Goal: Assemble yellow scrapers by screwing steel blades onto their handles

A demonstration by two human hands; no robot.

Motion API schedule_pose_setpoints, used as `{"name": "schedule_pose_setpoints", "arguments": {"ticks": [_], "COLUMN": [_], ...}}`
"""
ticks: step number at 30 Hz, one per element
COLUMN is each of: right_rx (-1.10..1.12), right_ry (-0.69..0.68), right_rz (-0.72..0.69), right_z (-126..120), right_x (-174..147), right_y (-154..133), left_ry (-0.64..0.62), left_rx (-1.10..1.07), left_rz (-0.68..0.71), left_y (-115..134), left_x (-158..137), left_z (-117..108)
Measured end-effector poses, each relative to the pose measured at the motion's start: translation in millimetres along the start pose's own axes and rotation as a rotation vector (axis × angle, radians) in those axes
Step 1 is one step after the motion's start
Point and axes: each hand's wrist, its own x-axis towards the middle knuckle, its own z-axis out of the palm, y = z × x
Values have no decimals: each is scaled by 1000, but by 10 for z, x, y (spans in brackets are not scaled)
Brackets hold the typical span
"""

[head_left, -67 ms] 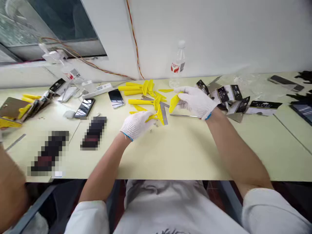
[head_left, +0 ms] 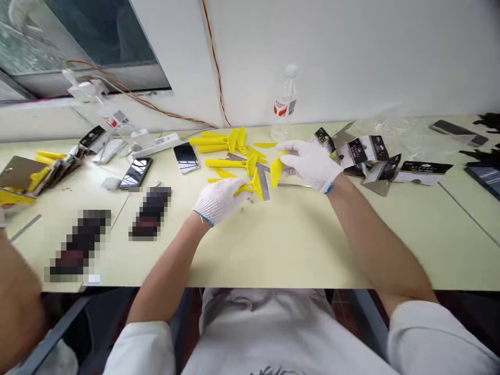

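The left hand [head_left: 222, 200], gloved in white knit, is curling its fingers closed around the handle of 1 yellow scraper [head_left: 255, 186]. It is holding the blade end out past the fingers, probably so that this end is staying exposed and steady toward the other hand. The right hand [head_left: 308, 162], also gloved, is pinching 1 yellow plastic cover [head_left: 276, 172] between thumb and fingers, just beside the blade; gripping it by the edge is seemingly leaving its broad face free. Small screws [head_left: 250, 200] are lying below the scraper, perhaps for easy reach; they are too tiny to count surely.

At least 3 yellow handles [head_left: 224, 163] are resting behind the left hand, some overlapping. 1 thin metal rod [head_left: 299, 186] is lying by the right hand, partly hidden. At least 5 black-printed cards [head_left: 424, 169] are spreading rightward, 1 clear bottle [head_left: 287, 109] is standing near the wall, and 2 smartphones [head_left: 135, 173] are lying leftward.
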Motion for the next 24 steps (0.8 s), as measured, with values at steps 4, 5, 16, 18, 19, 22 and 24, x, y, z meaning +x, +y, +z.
{"name": "schedule_pose_setpoints", "arguments": {"ticks": [4,5,16,18,19,22,24], "right_rx": [-205,-237,-235,-204,-195,-172,-185], "right_ry": [-10,-15,-35,-39,-39,-40,-33], "right_rz": [-60,-66,51,57,57,55,44], "right_z": [84,82,4,78,115,216,273], "right_x": [-86,-98,-82,-120,-140,-190,-213], "right_y": [-52,-66,-81,-130,-153,-202,-214], "left_ry": [-47,-55,-75,-87,-88,-76,-69], "left_rx": [27,37,90,92,96,110,115], "left_rz": [30,22,-56,-41,-33,12,34], "left_y": [4,10,-1,-6,-7,-7,-5], "left_x": [16,21,31,35,36,37,34], "left_z": [7,-1,-80,-60,-47,6,41]}}
